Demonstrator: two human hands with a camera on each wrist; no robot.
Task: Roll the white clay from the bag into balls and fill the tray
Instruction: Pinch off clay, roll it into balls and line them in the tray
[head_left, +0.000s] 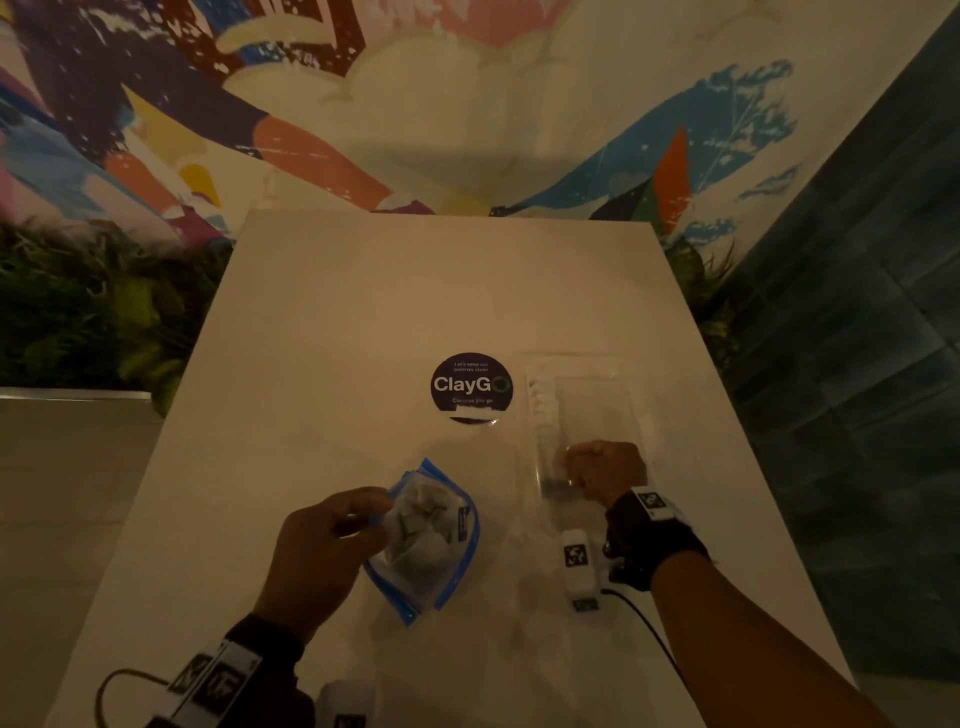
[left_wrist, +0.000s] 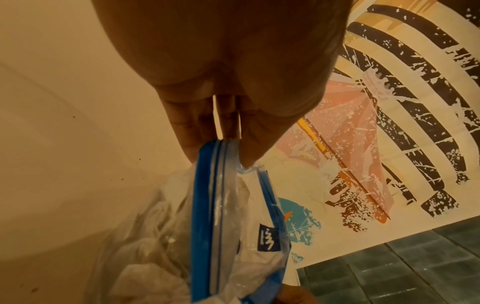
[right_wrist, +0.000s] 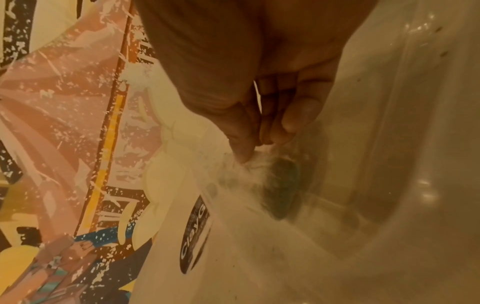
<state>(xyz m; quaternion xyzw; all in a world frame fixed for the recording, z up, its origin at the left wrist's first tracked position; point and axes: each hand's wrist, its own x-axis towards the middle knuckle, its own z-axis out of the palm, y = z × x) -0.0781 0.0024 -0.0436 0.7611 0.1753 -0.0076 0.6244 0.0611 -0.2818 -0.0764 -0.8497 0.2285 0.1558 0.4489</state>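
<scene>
Blurring at right hand (right_wrist: 259, 115): tray (right_wrist: 389, 144) contents.

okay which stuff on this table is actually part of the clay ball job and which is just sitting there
Part of the job: zip bag of white clay, pinched by the left hand; clear tray; clay balls in it; right hand over the tray.

Just there: ClayGo sticker; white tagged device.

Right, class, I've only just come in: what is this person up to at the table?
A person is working clay at a white table. The left hand pinches the blue zip edge of a clear bag holding pale clay lumps. The right hand, fingers curled, reaches into the near end of a clear tray, where white clay balls already line one side.
</scene>
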